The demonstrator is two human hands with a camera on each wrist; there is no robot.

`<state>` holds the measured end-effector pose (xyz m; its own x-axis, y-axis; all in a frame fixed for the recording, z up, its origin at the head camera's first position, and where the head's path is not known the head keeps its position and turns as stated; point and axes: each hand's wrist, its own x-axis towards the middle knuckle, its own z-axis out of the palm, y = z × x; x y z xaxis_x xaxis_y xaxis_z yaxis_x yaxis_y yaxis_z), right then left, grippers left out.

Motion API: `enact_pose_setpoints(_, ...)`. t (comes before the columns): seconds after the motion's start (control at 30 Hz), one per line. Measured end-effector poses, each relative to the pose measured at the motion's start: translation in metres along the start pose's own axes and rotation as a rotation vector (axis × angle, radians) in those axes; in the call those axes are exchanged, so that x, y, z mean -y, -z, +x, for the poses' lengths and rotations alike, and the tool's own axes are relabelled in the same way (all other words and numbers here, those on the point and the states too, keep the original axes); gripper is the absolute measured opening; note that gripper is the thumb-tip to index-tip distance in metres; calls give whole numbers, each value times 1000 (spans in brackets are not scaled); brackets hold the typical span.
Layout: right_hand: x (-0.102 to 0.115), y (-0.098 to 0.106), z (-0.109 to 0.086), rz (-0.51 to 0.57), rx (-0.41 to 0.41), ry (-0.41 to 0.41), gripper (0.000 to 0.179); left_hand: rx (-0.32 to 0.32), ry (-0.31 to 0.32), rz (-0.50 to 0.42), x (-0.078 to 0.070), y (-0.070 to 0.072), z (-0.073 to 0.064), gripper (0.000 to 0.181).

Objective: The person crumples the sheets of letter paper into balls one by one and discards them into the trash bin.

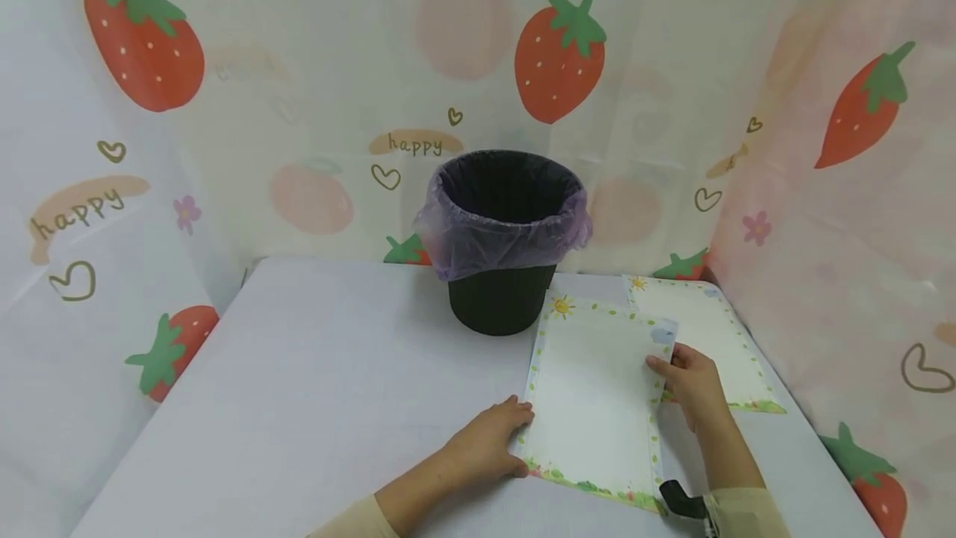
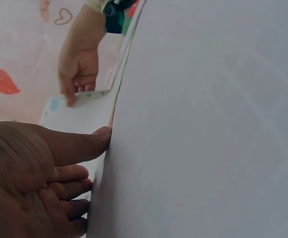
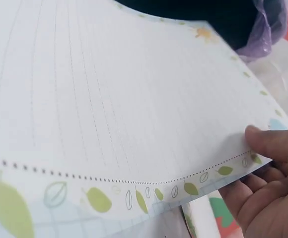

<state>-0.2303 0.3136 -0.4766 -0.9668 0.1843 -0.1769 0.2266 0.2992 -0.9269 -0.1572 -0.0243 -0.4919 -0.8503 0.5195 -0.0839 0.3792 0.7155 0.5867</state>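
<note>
Left hand (image 1: 485,438): thumb apart, fingers loosely touching bordered sheet (image 1: 590,397)
Right hand (image 1: 695,380): thumb and fingers pinch its edge

The paper (image 1: 590,401) is white — bordered with green leaves.

White table (image 1: 314,388) | on it: black bin (image 1: 496,299), rear centre | bordered sheet (image 1: 713,343), right

The place is a small makeshift booth. Strawberry-printed sheets (image 1: 321,81) wall it in across the top, left and right of the frame, around a white table (image 1: 314,364) at lower centre.
</note>
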Motion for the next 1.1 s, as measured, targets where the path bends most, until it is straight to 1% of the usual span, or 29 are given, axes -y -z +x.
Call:
enact_pose_setpoints(0.1,1,1,-3,-23,-5,66,52,-8,-3,-13,0,-1,0,78)
enact_pose_setpoints(0.23,5,6,-10,19,-16,151,52,-22,-1,-50,2,-1,1,86)
enact_pose_setpoints(0.33,11,10,-15,62,-45,173,50,-50,14,-98,3,0,4,90)
enact_pose_setpoints(0.4,16,12,-19,110,-61,177,47,-86,38,-153,4,2,7,90)
enact_pose_setpoints(0.47,21,14,-23,164,-72,184,42,-126,57,-236,6,5,9,85)
enact_pose_setpoints(0.6,33,15,-32,259,-69,212,30,-202,50,-441,10,13,11,67)
enact_pose_setpoints(0.63,36,15,-34,275,-61,226,28,-222,39,-486,11,15,11,60)
enact_pose_setpoints(0.7,42,15,-38,305,-43,258,25,-263,18,-539,11,21,11,47)
enact_pose_setpoints(0.83,57,12,-44,364,-3,337,23,-327,-6,-579,12,39,8,26)
enact_pose_setpoints(0.9,65,9,-48,390,15,375,25,-345,-15,-590,12,50,5,21)
enact_pose_setpoints(0.97,73,4,-52,412,27,404,26,-362,-27,-605,14,62,0,20)
enact_pose_setpoints(1.03,82,-2,-55,425,36,433,26,-386,-43,-607,16,73,-5,20)
enact_pose_setpoints(1.1,90,-9,-59,434,42,453,27,-413,-44,-594,18,84,-10,19)
